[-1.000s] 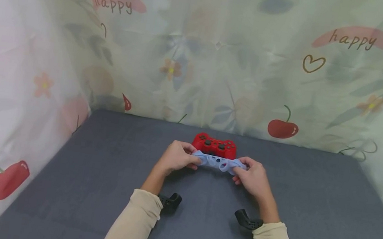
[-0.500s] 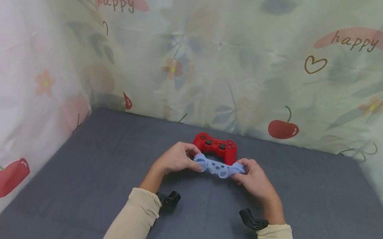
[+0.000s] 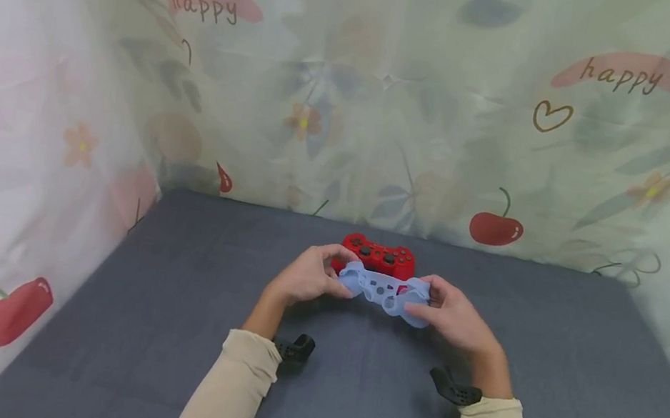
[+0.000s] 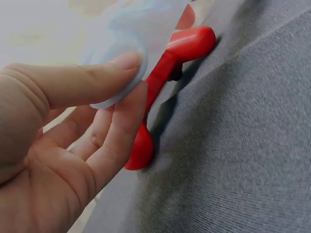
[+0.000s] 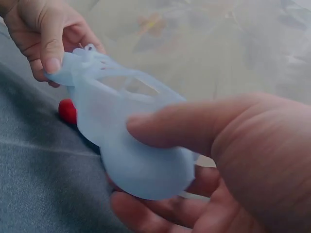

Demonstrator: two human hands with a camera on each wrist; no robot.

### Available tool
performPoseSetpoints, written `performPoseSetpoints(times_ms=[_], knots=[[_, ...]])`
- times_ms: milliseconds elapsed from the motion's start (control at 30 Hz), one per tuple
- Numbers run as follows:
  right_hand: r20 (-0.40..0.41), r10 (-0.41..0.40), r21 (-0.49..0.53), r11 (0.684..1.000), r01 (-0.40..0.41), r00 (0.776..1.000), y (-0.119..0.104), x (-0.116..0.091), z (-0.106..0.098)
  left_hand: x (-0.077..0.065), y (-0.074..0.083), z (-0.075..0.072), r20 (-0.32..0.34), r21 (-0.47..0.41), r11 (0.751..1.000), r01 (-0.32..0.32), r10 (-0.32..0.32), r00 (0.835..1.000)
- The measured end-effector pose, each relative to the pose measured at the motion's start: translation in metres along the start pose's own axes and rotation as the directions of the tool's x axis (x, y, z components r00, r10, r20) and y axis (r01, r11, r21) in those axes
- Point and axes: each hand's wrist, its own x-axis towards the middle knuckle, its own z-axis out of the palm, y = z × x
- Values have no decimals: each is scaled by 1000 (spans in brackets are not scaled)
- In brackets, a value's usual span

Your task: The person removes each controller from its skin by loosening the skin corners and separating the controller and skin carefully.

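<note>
A pale blue, translucent silicone controller cover (image 3: pixel 380 289) with cut-out holes is stretched between both hands, raised off the cloth. My left hand (image 3: pixel 312 274) pinches its left grip end between thumb and fingers, as the left wrist view shows with the thumb (image 4: pixel 104 77) on top. At the other end my right hand (image 3: pixel 456 314) pinches the right grip lobe, thumb (image 5: pixel 170 124) over it and fingers beneath. Just behind the cover, a red game controller (image 3: pixel 378 253) with dark sticks lies on the table, its lower part hidden by the cover and the left fingers.
Dark grey cloth covers the table (image 3: pixel 187 375). A printed curtain (image 3: pixel 372 135) with cherries and flowers hangs along the back and sides. Black wrist mounts (image 3: pixel 456 390) sit at both cuffs.
The cover has tilted so its face and lower lobes show more, especially on the right. My right hand has shifted slightly outward and down. The red controller stays in place.
</note>
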Motion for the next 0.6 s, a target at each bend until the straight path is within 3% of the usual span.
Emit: performPoseSetpoints(times_ms=[267, 500, 600], knots=[[-112, -32, -31, 999, 29, 993, -8, -2, -4, 0, 6, -1, 1, -43, 993, -108, 108, 994], [-112, -83, -38, 996, 79, 990, -9, -3, -6, -3, 14, 1, 181, -95, 994, -49, 66, 981], [-93, -88, -19, 996, 87, 992, -11, -5, -7, -5, 17, 2, 162, -128, 992, -17, 38, 986]])
